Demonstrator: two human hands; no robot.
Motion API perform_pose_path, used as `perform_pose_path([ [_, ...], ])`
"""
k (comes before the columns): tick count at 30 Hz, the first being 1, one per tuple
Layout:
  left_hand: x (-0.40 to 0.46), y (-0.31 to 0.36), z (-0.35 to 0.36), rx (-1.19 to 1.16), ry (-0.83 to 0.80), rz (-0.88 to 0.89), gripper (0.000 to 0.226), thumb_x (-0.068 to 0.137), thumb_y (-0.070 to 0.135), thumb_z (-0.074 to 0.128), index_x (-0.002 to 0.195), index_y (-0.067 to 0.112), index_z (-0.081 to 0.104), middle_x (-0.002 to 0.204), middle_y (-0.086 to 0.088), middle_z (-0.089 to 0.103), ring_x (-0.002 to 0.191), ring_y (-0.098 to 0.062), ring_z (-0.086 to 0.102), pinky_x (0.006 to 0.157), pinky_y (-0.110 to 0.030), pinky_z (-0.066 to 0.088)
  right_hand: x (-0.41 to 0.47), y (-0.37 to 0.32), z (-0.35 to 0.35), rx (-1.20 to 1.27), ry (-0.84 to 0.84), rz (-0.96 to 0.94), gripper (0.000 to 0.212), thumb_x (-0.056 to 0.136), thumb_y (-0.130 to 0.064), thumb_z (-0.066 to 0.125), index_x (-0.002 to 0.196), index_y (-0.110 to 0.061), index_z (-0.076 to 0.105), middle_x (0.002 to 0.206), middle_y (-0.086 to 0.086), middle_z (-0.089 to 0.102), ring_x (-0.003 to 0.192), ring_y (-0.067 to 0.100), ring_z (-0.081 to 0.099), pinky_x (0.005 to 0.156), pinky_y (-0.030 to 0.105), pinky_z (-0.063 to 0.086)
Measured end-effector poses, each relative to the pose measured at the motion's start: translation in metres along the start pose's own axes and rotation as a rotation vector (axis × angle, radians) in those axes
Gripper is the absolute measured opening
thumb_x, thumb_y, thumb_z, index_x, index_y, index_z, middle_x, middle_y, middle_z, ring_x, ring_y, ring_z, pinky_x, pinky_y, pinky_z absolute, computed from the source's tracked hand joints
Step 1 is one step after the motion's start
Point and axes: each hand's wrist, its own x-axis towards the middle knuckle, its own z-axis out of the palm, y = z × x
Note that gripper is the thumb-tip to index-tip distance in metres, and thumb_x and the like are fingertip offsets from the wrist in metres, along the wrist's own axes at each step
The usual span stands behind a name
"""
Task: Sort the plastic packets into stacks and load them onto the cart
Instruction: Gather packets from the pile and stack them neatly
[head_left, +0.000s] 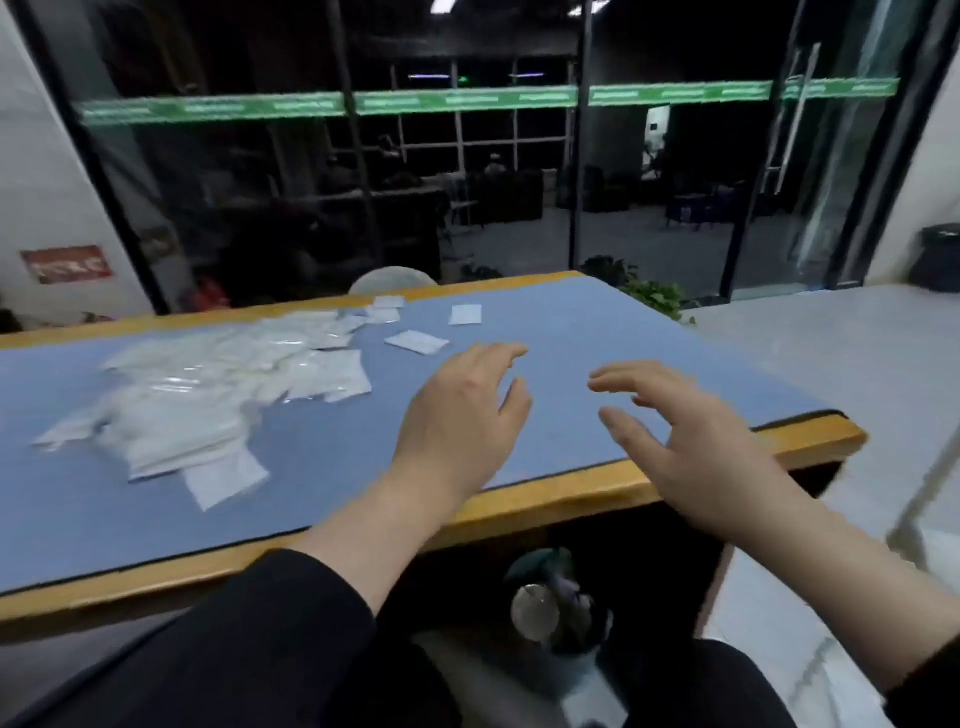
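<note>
Dark glass wall (322, 171) w/ green strip (467, 98), pale floor (831, 353).

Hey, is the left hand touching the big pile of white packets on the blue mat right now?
Apart. The head view shows bare blue mat between the left hand and the packet pile.

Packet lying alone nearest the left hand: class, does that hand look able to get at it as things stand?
Probably yes. The left hand is open and empty, and only bare mat lies between it and the packet.
</note>
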Motion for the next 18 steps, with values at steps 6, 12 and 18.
perform_pose_path([
  [6, -0.009, -0.117, -0.062, 0.126, 0.061, -0.305, 0.043, 0.091, 0.036, 0.044, 0.124, 0.018, 0.066, 0.126, 0.002, 0.064, 0.12, -0.021, 0.058, 0.101, -0.042, 0.047, 0.109, -0.032, 0.088, -0.103, -0.26, -0.027, 0.037, 0.096, -0.052, 0.053, 0.131, -0.042, 0.052, 0.13, -0.025, 0.046, 0.123, 0.004, 0.048, 0.096, 0.027, 0.037],
  [12, 0.019, -0.199, -0.098, 0.24, 0.051, -0.478, 0.032, 0.101, 0.03, 0.052, 0.13, 0.023, 0.062, 0.136, 0.004, 0.058, 0.125, -0.019, 0.053, 0.108, -0.039, 0.04, 0.181, -0.045, 0.171, -0.113, -0.462, -0.002, 0.05, 0.092, -0.057, 0.058, 0.138, -0.04, 0.048, 0.14, -0.017, 0.05, 0.131, 0.01, 0.047, 0.103, 0.03, 0.037],
  [18, 0.025, -0.276, -0.154, 0.29, 0.201, -0.747, 0.036, 0.102, 0.038, 0.05, 0.135, 0.027, 0.059, 0.14, 0.002, 0.059, 0.123, -0.024, 0.056, 0.101, -0.038, 0.044, 0.227, -0.082, 0.247, -0.04, -0.605, -0.115, 0.071, 0.08, -0.067, 0.067, 0.142, -0.043, 0.042, 0.136, -0.024, 0.047, 0.132, 0.004, 0.046, 0.102, 0.027, 0.039],
])
